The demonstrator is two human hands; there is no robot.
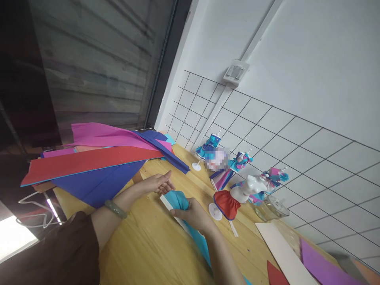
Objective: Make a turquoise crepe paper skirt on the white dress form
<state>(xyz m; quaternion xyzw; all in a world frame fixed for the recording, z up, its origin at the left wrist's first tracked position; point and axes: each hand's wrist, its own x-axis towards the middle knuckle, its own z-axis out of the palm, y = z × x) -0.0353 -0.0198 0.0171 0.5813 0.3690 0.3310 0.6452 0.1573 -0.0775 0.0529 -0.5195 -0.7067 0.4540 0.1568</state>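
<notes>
My right hand [192, 213] grips a long turquoise strip [178, 200] with a white band along one edge, its thumb pressing on the white part. The strip's far end bulges in a fold beyond the fingers, and its other end runs down under my right forearm. Just left of that folded end is my left hand [162, 184], palm turned toward the strip, fingers slightly curled and apart, holding nothing. A greenish bangle sits on my left wrist. Right of my right hand, a white mini mannequin [249, 188] wears a red skirt [227, 204] with a blue hem.
Red, pink and blue sheets [89, 162] lie piled at the left of the wooden table [148, 241]. Small dressed mannequins [213, 142] and a glass jar [271, 208] stand near the grid wall. A pale strip [285, 249] and a purple sheet [323, 263] lie at the right.
</notes>
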